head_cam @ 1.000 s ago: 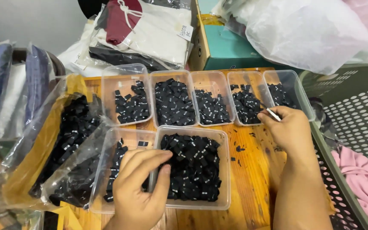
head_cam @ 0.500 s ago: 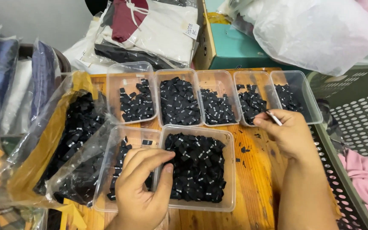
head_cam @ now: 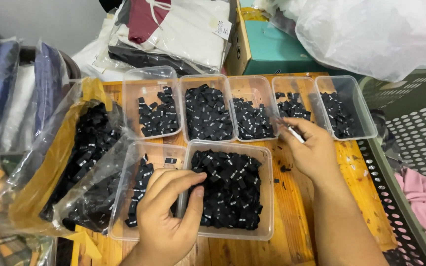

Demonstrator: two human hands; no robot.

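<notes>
Small black fabric labels fill several clear plastic trays on a wooden table (head_cam: 299, 216). My left hand (head_cam: 166, 214) rests over the wall between the near left tray (head_cam: 124, 197) and the big near tray (head_cam: 267, 197), fingertips touching labels in the big one. My right hand (head_cam: 311, 150) hovers just in front of the back row, pinching one small label (head_cam: 296, 134) between thumb and fingers, close to the fourth back tray (head_cam: 292, 86). Further back trays sit at far left (head_cam: 149, 81), the middle (head_cam: 205, 81) and far right (head_cam: 356, 106).
A clear bag (head_cam: 70, 167) stuffed with black labels lies at the left. Folded clothes in plastic (head_cam: 173, 34) and a teal box (head_cam: 272, 49) stand behind the trays. A grey perforated basket (head_cam: 415, 148) with pink cloth is at the right, a big white bag (head_cam: 375, 34) above it.
My right hand has drawn back left and nearer, away from the far right tray, still pinching a label. My left hand stays on the near trays.
</notes>
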